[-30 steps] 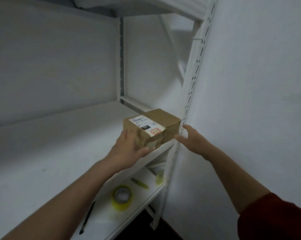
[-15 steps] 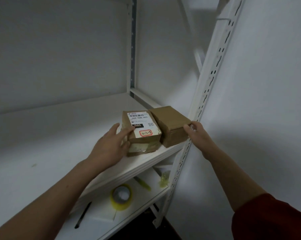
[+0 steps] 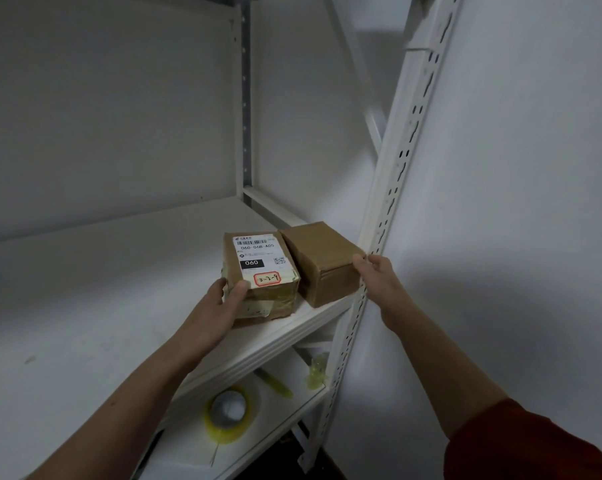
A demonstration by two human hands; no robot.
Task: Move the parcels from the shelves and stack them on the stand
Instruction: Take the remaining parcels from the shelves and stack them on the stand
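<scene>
Gripping labelled parcel [image 3: 261,268], left hand [image 3: 219,306] outstretched

I find open room across the white shelf board [image 3: 102,289] left of the labelled brown cardboard parcel [image 3: 258,265]; the slotted white upright post [image 3: 393,188] stands tight beside the plain brown cardboard parcel [image 3: 322,261].

Plain white walls [image 3: 517,168] in dim light, a white slotted shelf upright [image 3: 393,188], perhaps dark floor [image 3: 275,465] below.

Bare forearms; red sleeve [image 3: 531,445] on right arm.
</scene>
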